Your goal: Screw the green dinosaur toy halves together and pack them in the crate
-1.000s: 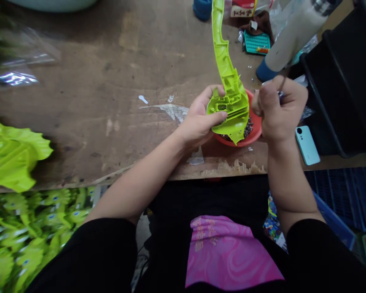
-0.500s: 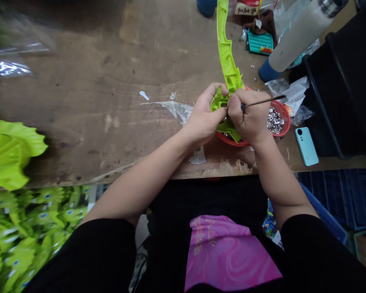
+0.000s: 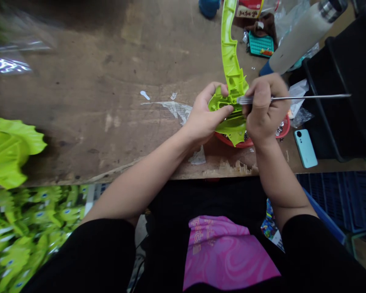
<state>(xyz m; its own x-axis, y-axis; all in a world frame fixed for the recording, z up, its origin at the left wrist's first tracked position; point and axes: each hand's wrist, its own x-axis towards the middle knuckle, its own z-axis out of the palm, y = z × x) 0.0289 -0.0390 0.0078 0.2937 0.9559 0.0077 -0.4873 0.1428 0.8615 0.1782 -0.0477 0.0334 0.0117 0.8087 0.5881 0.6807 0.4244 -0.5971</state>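
Left grip (image 3: 203,116) narrow, holding a lime-green plastic shell (image 3: 236,127) by its broad lower end; thumb lies across the ribbed inner face. Shell is held over the right-hand part of the tabletop (image 3: 110,81), near its front edge, its long curved arm running to the top of the view. Right grip (image 3: 266,108) closed around a screwdriver (image 3: 311,97): metal shaft points right, clear handle end faces the shell. Contact between handle and shell: cannot tell.

Beneath the shell: red bowl (image 3: 249,143), mostly covered, small metal parts visible inside. Just beside it, a red basket (image 3: 288,122) of shiny metal pieces, partly hidden by the right grip. Further right, a pale blue phone (image 3: 306,148), camera side up, near a black crate (image 3: 350,93). Beyond the right grip: a white bottle (image 3: 299,38) and a teal tray (image 3: 260,44).

At far left, another lime-green piece (image 3: 12,146), well apart from both grips. Below the tabletop, left: many green pieces (image 3: 24,232), crowded together.
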